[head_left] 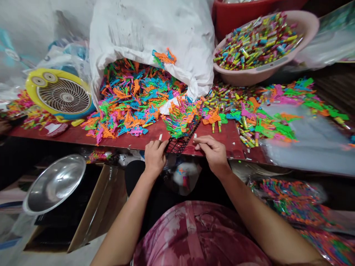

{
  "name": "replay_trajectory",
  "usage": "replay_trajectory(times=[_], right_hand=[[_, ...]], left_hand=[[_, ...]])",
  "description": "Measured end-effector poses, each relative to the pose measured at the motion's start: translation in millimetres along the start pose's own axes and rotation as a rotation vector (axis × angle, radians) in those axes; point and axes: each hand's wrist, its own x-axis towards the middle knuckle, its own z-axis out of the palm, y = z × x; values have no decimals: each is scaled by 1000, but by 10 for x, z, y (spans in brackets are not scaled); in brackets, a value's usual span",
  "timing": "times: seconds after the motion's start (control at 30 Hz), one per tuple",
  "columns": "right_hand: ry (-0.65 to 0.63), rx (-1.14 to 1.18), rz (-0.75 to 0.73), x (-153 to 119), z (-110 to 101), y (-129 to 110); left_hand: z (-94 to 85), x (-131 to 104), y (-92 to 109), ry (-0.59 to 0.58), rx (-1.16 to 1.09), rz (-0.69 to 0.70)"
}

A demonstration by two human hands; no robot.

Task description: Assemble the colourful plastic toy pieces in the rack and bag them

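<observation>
My left hand [155,157] is closed at the near left edge of a black wire grid [177,146], its thumb and fingers against the bars. Rows of small colourful plastic toy pieces [181,122], in orange, green, blue and pink, stand packed on the grid's far part. To the right of the grid, my right hand [213,151] has thumb and forefinger drawn together over the table edge. What is between those fingertips, if anything, is too small to make out. A tiny white scrap [195,136] lies by the fingertips.
A white sack [155,29] spills loose plastic pieces [130,96] onto the red table [138,142]. Short striped tubes fill a pink basin [307,27]. A yellow fan [66,96] stands left; a metal bowl [57,184] sits below. Plastic bags [302,151] lie right.
</observation>
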Motion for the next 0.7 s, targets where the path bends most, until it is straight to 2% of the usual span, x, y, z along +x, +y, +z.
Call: replay_trajectory(times=[0.17, 0.37, 0.53, 0.63, 0.7], right_hand=[[11, 20, 13, 4, 9, -6], [42, 54, 55, 25, 17, 0], [101, 160, 173, 29, 40, 22], [98, 111, 200, 9, 46, 32], [82, 27, 160, -13, 44, 28]], left_hand=[[10, 16, -15, -2, 50, 46], [-11, 74, 30, -65, 135, 64], [-18, 78, 42, -95, 145, 55], [-3, 63, 57, -84, 102, 33], [18, 56, 76, -68, 76, 28]])
